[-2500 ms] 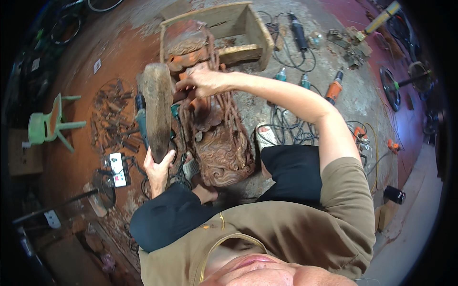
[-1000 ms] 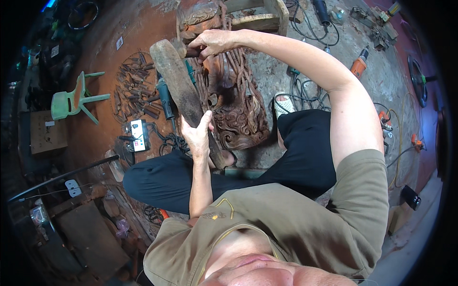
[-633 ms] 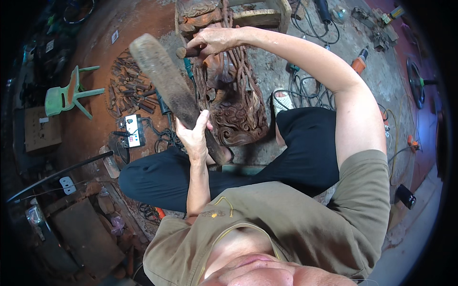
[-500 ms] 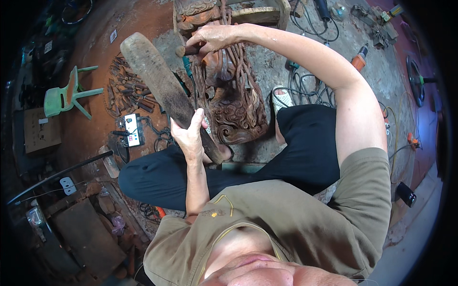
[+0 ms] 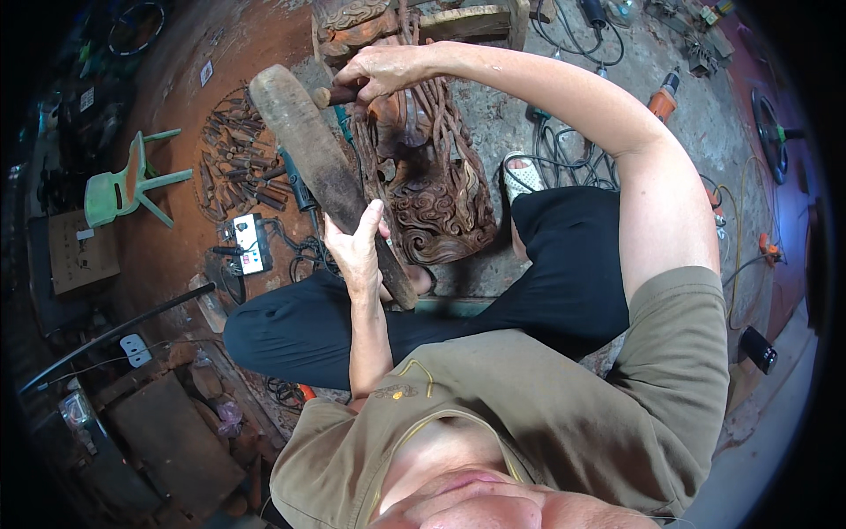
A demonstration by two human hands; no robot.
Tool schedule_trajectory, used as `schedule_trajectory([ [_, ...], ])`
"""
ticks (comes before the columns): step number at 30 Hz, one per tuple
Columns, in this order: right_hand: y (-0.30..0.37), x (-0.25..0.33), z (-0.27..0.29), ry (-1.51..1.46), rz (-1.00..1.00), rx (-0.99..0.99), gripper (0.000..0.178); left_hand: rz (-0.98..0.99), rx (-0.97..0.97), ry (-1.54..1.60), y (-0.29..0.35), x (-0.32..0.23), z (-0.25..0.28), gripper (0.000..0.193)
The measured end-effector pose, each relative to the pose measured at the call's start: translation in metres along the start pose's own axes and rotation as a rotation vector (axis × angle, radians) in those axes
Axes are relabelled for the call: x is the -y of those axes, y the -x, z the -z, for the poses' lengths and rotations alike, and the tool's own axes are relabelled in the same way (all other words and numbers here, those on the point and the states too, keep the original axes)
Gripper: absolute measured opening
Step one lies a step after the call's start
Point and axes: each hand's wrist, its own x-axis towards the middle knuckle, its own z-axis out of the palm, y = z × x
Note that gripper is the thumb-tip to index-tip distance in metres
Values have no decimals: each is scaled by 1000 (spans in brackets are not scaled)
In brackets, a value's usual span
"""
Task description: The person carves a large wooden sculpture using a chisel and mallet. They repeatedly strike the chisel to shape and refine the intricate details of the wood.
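My left hand (image 5: 354,249) is wrapped round the narrower lower part of a long, flat wooden mallet (image 5: 304,132), thumb lying along it. The mallet slants up and to the left, its broad worn end close to the left of a chisel's round wooden handle (image 5: 335,96). That handle is gripped in the curled fingers of my right hand (image 5: 385,70), its butt pointing left. The chisel's blade is hidden behind the fingers. Beneath my right hand lies a dark reddish-brown wood carving (image 5: 441,207) with curls and twisting strands, between my legs.
Many wooden-handled tools (image 5: 242,154) lie heaped on the dusty floor at left, near a green stool (image 5: 132,189) and a white control box (image 5: 252,243). A power tool (image 5: 300,183) rests beside the mallet. Cables (image 5: 564,159) and an orange tool (image 5: 663,101) lie at right.
The mallet's broad end has swung right, nearer the chisel handle. My right hand keeps its grip on the chisel over the carving, and the whole view has shifted slightly.
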Motion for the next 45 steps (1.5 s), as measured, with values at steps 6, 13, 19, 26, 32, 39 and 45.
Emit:
schedule_trajectory([
  [6, -1, -6, -4, -27, -1, -15, 41, 30, 29, -13, 1, 3, 1, 29],
  [13, 2, 7, -2, 41, 10, 18, 40, -8, 13, -25, 1, -1, -2, 30],
  [19, -3, -5, -9, 33, 32, -10, 41, -36, -9, 25, 3, -3, -2, 31],
  [26, -2, -5, -6, 14, -16, -15, 40, 37, 26, -30, 2, -5, 2, 31],
  [32, 0, -12, 9, -151, -38, -101, 28, -37, 20, 107, 2, -7, 4, 31],
  [39, -1, -29, 33, -57, -1, -217, 35, -10, 27, 115, -3, -10, -5, 30],
  [45, 1, -27, 24, -130, -135, -126, 34, -53, 57, 9, -15, -29, -21, 35],
])
